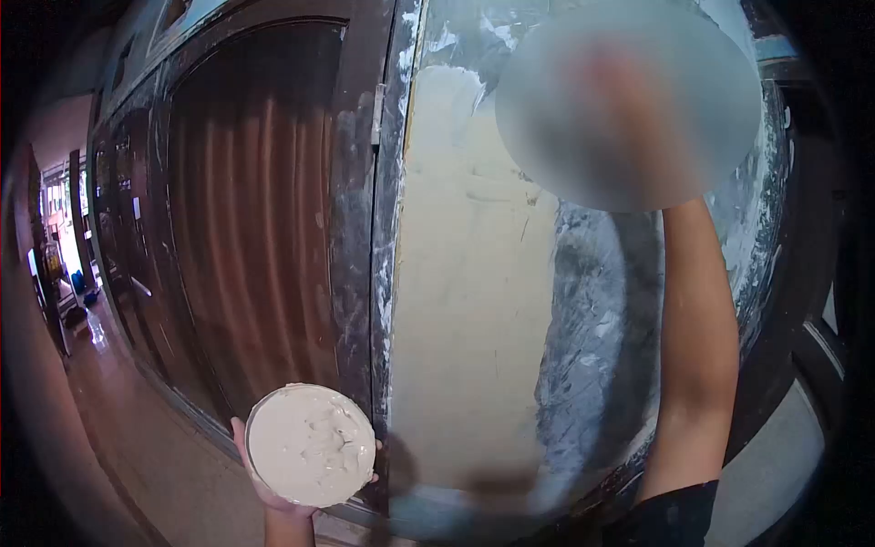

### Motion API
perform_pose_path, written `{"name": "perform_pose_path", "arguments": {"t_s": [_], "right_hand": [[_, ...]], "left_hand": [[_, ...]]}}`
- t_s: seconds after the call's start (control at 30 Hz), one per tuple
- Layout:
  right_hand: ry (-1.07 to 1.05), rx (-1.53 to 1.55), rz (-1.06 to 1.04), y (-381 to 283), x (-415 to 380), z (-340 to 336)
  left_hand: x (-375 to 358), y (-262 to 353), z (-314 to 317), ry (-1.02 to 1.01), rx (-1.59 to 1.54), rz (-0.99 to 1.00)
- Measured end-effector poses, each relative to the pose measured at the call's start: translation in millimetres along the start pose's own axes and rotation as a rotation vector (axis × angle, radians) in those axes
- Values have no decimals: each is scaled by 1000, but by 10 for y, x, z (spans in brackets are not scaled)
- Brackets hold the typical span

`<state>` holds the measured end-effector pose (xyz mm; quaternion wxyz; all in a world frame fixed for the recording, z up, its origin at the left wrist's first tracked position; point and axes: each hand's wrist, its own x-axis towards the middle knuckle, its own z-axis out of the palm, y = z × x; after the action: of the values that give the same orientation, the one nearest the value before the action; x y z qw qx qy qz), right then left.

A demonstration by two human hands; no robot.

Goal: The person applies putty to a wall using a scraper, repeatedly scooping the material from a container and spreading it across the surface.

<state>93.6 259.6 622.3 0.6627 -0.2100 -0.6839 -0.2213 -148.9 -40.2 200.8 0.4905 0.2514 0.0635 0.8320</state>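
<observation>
Nearest the camera, low and left of centre: left hand, palm up, grip cupped under a round container of putty, fingers wrapping its rim at left and right edges; the container sits tilted toward the viewer, filled to the brim with a pale cream, lumpy paste. Wrist of that hand leaves the frame at the bottom edge. To the right, a dark sleeve at the bottom edge, from which the right forearm rises almost straight up across the panel surface. The right hand at the top of that arm is covered by a blurred oval patch; grip state cannot be told, nor whether anything is held. Behind the arm: a door panel, its left and middle part coated in a smooth, cream-coloured layer matching the paste, with faint scrape lines; the right part under and beside the forearm shows streaky grey-white smears over dark wood. The container hangs just left of the panel's lower left corner, close to but apart from the coated area. Dark frame strip with white smudges and a metal hinge separates this panel from a bare reddish-brown wood door on the left, uncoated. Farthest, at the left edge: a corridor with a shiny floor, blue objects on it, details too small to make out.
</observation>
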Motion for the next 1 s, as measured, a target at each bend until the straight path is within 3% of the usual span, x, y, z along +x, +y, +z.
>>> {"name": "perform_pose_path", "arguments": {"t_s": [0.03,0.1,0.13,0.17,0.2,0.37,0.43,0.57,0.63,0.73,0.87,0.9,0.93,0.97,1.0], "right_hand": [[-187,150,25,-224,-211,-120],[-593,306,30,-638,-817,-252],[-644,239,-58,-800,-1205,-209],[-869,420,-63,-915,-1565,-169],[-1141,551,8,-1025,-1804,-207],[-1435,768,137,-1019,-2588,64],[-1457,766,151,-977,-2815,92],[-1552,741,173,-922,-2978,-17],[-1502,718,180,-863,-2952,-104],[-1339,239,-27,-751,-2889,-259],[-1257,241,-33,-771,-2649,-658],[-1117,286,-121,-774,-2601,-749],[-976,330,-200,-784,-2572,-837],[-975,333,-199,-798,-2533,-923],[-921,309,-400,-811,-2495,-1008]], "left_hand": [[-12,-90,-45,80,-31,24],[16,-275,-29,-211,-258,-113],[-14,-318,-99,-142,78,-165],[-24,-444,-81,-167,-251,-239],[-32,-529,-37,-184,-306,-309],[-180,-899,189,-237,-549,-454],[-217,-943,195,-126,84,-343],[-332,-1092,374,-68,-25,-326],[-391,-1122,316,-91,20,-342],[-559,-1113,310,-95,50,-342],[-687,-987,282,-222,-439,-453],[-689,-969,334,-206,-495,-431],[-685,-954,292,-133,-327,-396],[-660,-901,353,-173,-96,-393],[-674,-892,414,-116,-16,-352]]}}
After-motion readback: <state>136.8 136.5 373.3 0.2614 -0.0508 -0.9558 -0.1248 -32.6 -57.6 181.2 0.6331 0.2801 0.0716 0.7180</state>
